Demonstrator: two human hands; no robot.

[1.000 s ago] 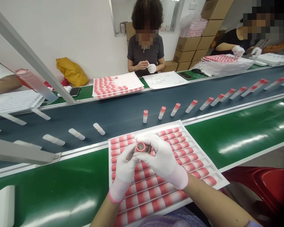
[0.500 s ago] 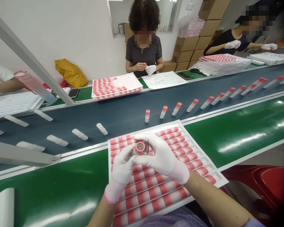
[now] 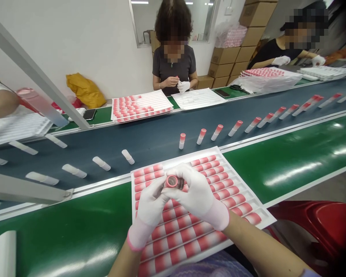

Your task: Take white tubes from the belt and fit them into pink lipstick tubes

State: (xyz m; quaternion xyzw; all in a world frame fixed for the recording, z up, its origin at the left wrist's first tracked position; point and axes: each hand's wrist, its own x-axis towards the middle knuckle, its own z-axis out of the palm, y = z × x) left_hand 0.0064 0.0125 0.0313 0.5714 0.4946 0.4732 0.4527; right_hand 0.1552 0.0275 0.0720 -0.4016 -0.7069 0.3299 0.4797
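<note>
Both my hands wear white gloves with pink cuffs and meet over a white tray (image 3: 261, 209) filled with rows of red-and-white tubes (image 3: 186, 252). Between them is a small cylinder with a red rim (image 3: 171, 181), its open end facing me. My left hand (image 3: 151, 202) grips it from the left, thumb and fingers closed round it. From the right, my right hand (image 3: 194, 192) closes on the same cylinder, thumb below and fingers above. The lower part of the cylinder is hidden by the gloves.
Beyond the tray, a dark conveyor belt (image 3: 155, 134) carries upright red-topped tubes (image 3: 182, 141) and white tubes (image 3: 128, 157). Two co-workers sit across it with trays (image 3: 198, 99); another person's arm shows at left. A metal post (image 3: 25, 188) stands left, a red stool (image 3: 320, 219) right.
The tubes on the near part of the belt have shifted slightly right. My hands keep their hold on the cylinder almost unmoved. The arm at far left has moved over its tray.
</note>
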